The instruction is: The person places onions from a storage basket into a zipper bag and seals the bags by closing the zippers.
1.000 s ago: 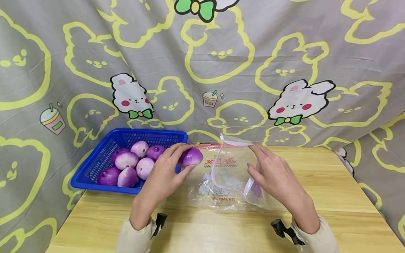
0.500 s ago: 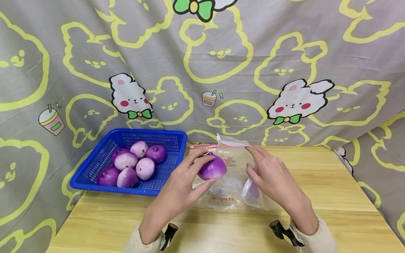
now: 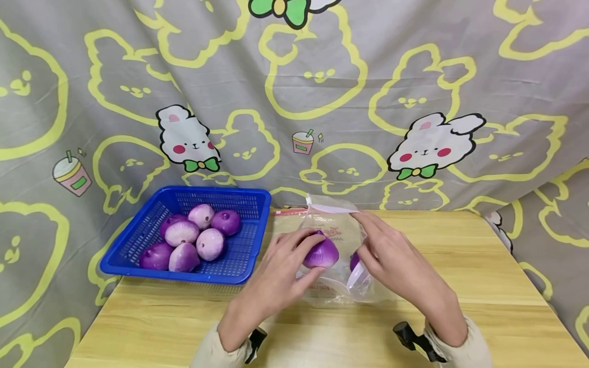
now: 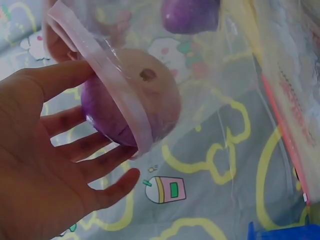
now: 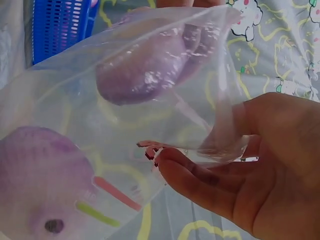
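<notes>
One onion (image 3: 324, 253) has just moved right, from beside the blue basket (image 3: 181, 276), partly into the clear bag (image 3: 344, 244); your left hand (image 3: 279, 270) grips it, fingers spread around it. Your right hand (image 3: 399, 259) pinches the bag's right edge, fingers part-closed. Bagging this onion looks nearly done.

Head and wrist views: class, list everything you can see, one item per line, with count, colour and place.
Cloth: count unclear, grey with yellow-outlined cartoons, background
Table: 1, pale wood, before cloth
Basket: 1, blue, table's left side
Basket onions: 7 visible, purple to whitish, inside basket
Zip bag: 1, clear with print, right of basket
Red-edged plastic: count unclear, clear and red, beside zip bag
Bagged onion: 1, purple, inside zip bag
Held onion: 1, purple, zip bag's mouth
Wrist mounts: 2, black, at wrists
Sleeves: 2, cream, bottom edge
Left hand: 1, bare, gripping held onion
Right hand: 1, bare, holding zip bag
</notes>
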### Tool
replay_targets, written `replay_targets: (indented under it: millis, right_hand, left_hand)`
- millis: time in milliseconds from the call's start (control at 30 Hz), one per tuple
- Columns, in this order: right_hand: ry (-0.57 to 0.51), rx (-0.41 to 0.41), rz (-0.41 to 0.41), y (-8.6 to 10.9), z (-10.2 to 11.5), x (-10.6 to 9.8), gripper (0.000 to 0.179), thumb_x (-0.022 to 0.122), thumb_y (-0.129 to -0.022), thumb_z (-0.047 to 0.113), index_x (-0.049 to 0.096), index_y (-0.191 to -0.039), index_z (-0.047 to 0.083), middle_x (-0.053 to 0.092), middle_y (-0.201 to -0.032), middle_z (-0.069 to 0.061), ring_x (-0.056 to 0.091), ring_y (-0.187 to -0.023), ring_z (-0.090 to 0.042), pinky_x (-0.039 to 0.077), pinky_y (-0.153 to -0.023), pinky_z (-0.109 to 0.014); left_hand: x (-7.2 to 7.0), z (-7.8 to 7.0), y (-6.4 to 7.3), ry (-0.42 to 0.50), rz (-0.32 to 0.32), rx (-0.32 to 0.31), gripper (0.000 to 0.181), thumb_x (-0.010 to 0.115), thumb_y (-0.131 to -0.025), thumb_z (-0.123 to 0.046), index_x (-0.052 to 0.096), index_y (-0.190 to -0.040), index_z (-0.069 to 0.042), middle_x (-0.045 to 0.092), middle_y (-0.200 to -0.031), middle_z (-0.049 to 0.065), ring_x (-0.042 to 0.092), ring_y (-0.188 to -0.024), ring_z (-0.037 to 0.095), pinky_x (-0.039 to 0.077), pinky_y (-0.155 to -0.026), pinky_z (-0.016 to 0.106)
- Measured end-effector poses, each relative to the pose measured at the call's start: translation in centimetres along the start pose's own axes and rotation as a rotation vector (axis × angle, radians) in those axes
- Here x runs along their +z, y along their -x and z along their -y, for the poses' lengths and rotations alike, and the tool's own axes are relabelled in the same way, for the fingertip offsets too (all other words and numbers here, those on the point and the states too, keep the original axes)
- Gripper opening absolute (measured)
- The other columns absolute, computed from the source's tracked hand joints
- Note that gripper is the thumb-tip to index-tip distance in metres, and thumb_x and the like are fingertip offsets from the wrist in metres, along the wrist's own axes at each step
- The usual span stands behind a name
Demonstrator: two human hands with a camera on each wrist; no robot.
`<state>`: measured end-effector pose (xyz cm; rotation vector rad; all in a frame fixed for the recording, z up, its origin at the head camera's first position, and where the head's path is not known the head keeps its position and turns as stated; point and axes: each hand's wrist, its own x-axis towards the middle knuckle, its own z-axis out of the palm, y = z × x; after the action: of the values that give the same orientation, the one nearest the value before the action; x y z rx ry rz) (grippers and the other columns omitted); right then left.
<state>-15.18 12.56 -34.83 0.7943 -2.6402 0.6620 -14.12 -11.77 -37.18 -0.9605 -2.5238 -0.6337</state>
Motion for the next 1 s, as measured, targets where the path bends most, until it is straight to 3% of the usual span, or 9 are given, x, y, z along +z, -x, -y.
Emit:
replay_targets:
  millis: [167,367,700,1000]
  right_hand:
    - [-0.023,-0.031,-0.002,0.1,0.2,-0.2,0.057,0.058,-0.092,0.006,0.044,-0.147,0.001,0.052,-0.140,-0.016,0.050,-0.069,-0.005,0.051,-0.067,-0.027]
    - [-0.036,-0.069,0.001,0.1,0.4,-0.2,0.058,0.059,-0.092,0.003,0.043,-0.148,0.004,0.051,-0.142,-0.015,0.049,-0.068,-0.003,0.050,-0.065,-0.024]
    - [-0.076,-0.068,0.080,0.4,0.8,-0.5,0.057,0.062,-0.092,0.002,0.046,-0.147,0.005,0.050,-0.145,-0.013,0.049,-0.066,0.001,0.048,-0.061,-0.020]
    - [-0.036,-0.067,0.034,0.8,0.8,-1.1,0.053,0.061,-0.091,0.004,0.049,-0.143,0.002,0.052,-0.143,-0.016,0.048,-0.064,0.001,0.049,-0.062,-0.022]
  left_hand:
    - [0.0,0.2,0.2,-0.094,-0.049,0.007,0.049,0.076,-0.087,-0.030,0.061,-0.131,-0.014,0.058,-0.133,0.006,0.058,-0.120,0.024,0.040,-0.102,0.048]
    - [-0.1,0.0,0.5,-0.175,-0.042,-0.047,0.049,0.076,-0.087,-0.029,0.062,-0.131,-0.015,0.058,-0.136,0.010,0.055,-0.127,0.026,0.031,-0.109,0.060]
    - [0.1,0.1,0.6,-0.211,-0.061,-0.101,0.050,0.074,-0.089,-0.031,0.060,-0.134,-0.016,0.062,-0.128,0.008,0.060,-0.117,0.024,0.029,-0.109,0.064]
    - [0.2,-0.3,0.6,-0.227,-0.027,-0.073,0.057,0.073,-0.089,-0.032,0.054,-0.140,-0.016,0.057,-0.137,0.012,0.053,-0.128,0.026,0.029,-0.109,0.063]
